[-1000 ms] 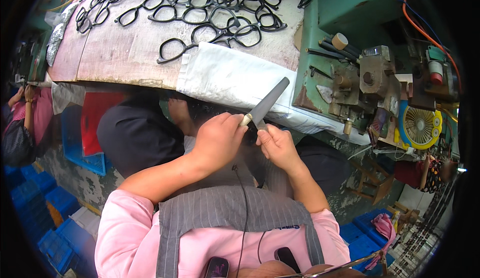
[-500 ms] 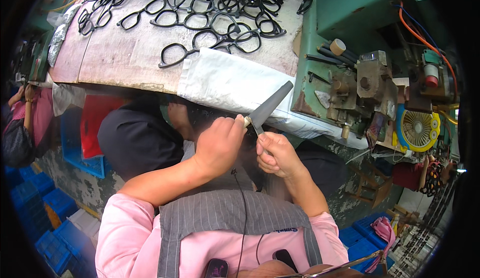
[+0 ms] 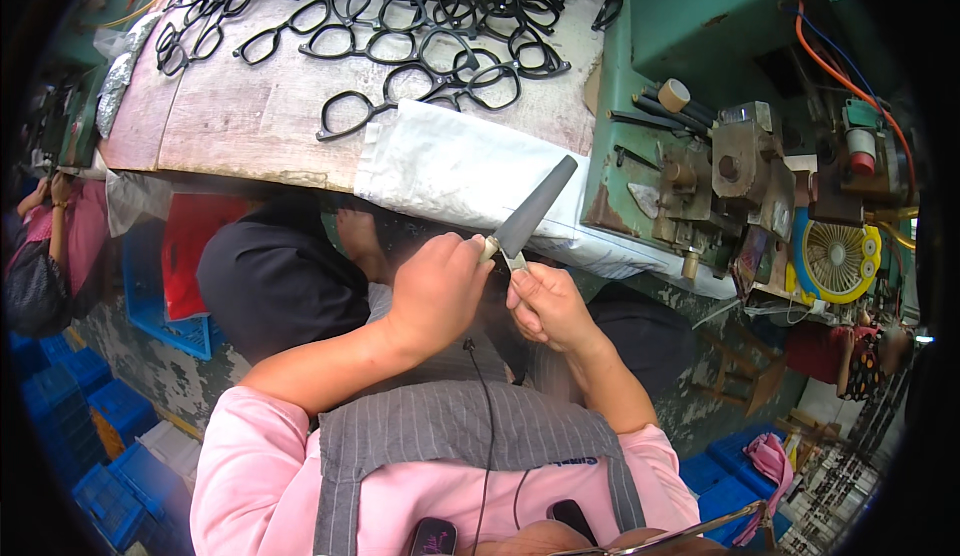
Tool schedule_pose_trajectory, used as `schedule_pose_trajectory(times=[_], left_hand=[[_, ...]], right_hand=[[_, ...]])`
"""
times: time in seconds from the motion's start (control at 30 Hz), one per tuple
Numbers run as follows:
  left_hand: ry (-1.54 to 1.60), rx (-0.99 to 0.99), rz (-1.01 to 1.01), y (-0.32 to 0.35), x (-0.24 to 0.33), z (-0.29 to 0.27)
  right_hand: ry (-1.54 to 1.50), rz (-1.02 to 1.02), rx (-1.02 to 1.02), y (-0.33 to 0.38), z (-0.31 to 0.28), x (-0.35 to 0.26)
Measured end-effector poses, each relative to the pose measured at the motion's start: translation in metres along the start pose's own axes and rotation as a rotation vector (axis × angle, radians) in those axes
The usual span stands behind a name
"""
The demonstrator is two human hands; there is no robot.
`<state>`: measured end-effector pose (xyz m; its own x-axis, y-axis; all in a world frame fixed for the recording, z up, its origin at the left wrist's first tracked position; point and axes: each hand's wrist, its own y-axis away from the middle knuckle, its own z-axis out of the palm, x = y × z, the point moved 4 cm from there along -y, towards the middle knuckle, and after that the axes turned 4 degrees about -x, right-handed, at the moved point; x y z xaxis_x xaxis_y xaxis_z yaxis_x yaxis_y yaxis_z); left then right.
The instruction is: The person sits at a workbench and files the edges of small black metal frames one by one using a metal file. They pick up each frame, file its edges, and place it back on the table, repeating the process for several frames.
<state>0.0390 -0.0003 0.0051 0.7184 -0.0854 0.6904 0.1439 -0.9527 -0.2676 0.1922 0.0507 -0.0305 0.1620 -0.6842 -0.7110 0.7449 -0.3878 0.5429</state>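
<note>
My left hand (image 3: 437,291) is closed, its fingertips pinching a short pale piece (image 3: 488,249) whose kind I cannot make out. Close on its right, my right hand (image 3: 550,304) is closed around a light, narrow shank at the base of a long grey tapered blade, which looks like a flat file (image 3: 538,206). The blade points up and to the right, over a white cloth (image 3: 450,161) at the bench edge. The pale piece and the blade's base meet or nearly meet between the hands. My fingers hide the rest of both.
Many black eyeglass frames (image 3: 393,46) lie heaped on the wooden bench (image 3: 250,126). A green machine with metal clamps (image 3: 740,161) stands at the right, near a yellow and blue fan (image 3: 838,256). Blue crates (image 3: 120,406) stand at lower left. Other people work at both sides.
The blade's tip has shifted slightly left and up, and the blade stands a little steeper. My right hand has moved slightly left. My left hand has barely moved.
</note>
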Motion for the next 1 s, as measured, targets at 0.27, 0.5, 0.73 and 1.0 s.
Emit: schedule_pose_trajectory(times=[0.27, 0.5, 0.73, 1.0], left_hand=[[-0.083, 0.082, 0.103, -0.001, 0.003, 0.001], [-0.064, 0.107, 0.081, -0.007, 0.003, -0.002], [0.238, -0.063, -0.185, -0.008, -0.008, 0.000], [0.586, -0.311, -0.344, -0.006, -0.022, 0.003]], right_hand=[[-0.230, 0.038, -0.010, -0.002, 0.012, 0.003], [-0.312, 0.016, -0.050, -0.001, 0.012, 0.000], [0.479, -0.276, 0.231, -0.002, 0.001, -0.013], [0.305, -0.163, 0.109, -0.002, -0.007, -0.009]])
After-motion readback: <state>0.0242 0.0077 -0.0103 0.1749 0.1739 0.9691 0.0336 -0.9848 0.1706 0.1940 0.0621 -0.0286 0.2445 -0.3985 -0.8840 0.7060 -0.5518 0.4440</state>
